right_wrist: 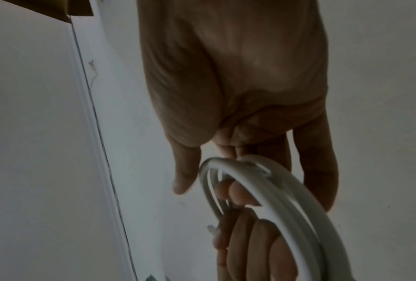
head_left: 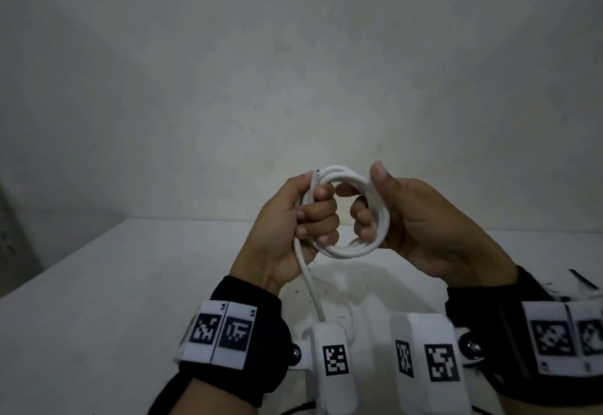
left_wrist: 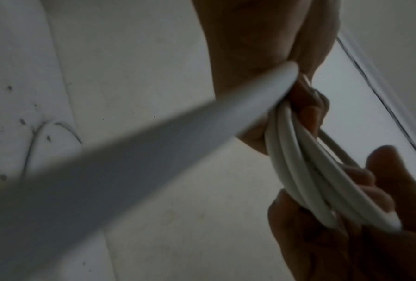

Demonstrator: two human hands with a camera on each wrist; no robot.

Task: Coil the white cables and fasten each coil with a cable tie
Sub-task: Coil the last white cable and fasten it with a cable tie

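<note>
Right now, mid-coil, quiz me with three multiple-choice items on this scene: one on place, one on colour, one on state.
1. Where is the coil?
A. flat on the table
B. held up between both hands
C. on the floor

2. What colour is the cable?
A. white
B. black
C. red

3. What is the state of the coil?
A. tied off
B. one strand still hanging loose
C. fully unwound

Answers:
1 B: the left hand and right hand grip it above the table.
2 A: every loop is white.
3 B: the loose strand trails down, and no tie shows.
</note>
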